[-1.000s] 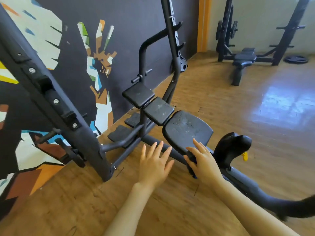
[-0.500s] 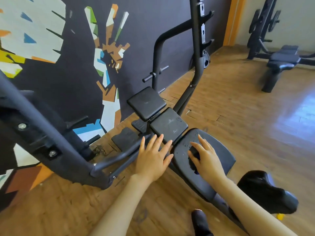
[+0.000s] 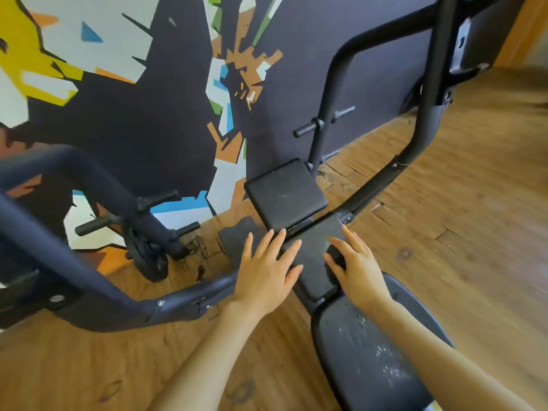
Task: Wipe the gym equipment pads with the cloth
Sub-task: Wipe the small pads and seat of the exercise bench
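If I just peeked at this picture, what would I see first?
Two bare hands in the middle: the left hand lies flat with spread fingers, and the right hand presses a dark cloth onto a black pad of a gym machine. Behind them, a colourful painted wall fills the top left, and a wooden floor stretches to the right.

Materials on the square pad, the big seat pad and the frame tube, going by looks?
Square pad: likely vinyl over foam; matte black, rounded edges, faint scuffs.
Seat pad: same black covering, seemingly worn; pale flecks where the surface looks flaked.
Frame tube: probably steel, dark satin paint; bent round section with soft highlights.
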`<state>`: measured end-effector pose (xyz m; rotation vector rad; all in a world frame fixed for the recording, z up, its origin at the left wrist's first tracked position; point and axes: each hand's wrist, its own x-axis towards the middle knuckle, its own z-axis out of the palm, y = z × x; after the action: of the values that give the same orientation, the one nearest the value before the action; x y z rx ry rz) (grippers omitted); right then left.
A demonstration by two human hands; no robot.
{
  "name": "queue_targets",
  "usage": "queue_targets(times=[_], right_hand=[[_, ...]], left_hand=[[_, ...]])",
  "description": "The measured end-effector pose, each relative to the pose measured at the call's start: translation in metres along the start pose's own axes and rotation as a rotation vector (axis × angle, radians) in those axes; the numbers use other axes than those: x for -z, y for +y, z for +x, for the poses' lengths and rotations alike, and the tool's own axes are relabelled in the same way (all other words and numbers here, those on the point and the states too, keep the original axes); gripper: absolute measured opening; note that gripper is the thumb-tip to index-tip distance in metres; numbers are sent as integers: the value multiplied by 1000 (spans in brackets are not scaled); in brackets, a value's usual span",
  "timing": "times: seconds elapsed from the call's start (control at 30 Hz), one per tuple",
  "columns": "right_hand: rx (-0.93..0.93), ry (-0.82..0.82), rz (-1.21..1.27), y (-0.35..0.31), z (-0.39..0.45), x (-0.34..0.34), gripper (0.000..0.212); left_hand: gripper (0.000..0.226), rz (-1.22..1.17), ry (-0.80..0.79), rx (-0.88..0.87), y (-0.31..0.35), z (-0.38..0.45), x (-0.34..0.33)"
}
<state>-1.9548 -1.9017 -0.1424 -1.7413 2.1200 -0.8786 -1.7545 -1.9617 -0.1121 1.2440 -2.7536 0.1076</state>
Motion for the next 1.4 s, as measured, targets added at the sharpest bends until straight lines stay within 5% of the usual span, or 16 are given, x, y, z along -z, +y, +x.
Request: queue_targets(times=[0.47, 0.77, 1.07, 1.23, 1.4], right_hand=[[-45, -94, -26, 11, 160, -107, 57], [-83, 92, -20, 1, 285, -158, 66], [-172, 212, -1, 28, 338, -212, 80], [208, 294, -94, 36, 337, -214, 50], [247, 130, -78, 42, 322, -230, 43]], left_hand=[[56, 33, -57, 60, -120, 120, -66], [55, 33, -27, 46, -202, 220, -127], [54, -9, -58, 42, -217, 278, -183], [49, -45, 17, 72, -216, 279, -194], [51, -22, 65, 70, -216, 278, -200]])
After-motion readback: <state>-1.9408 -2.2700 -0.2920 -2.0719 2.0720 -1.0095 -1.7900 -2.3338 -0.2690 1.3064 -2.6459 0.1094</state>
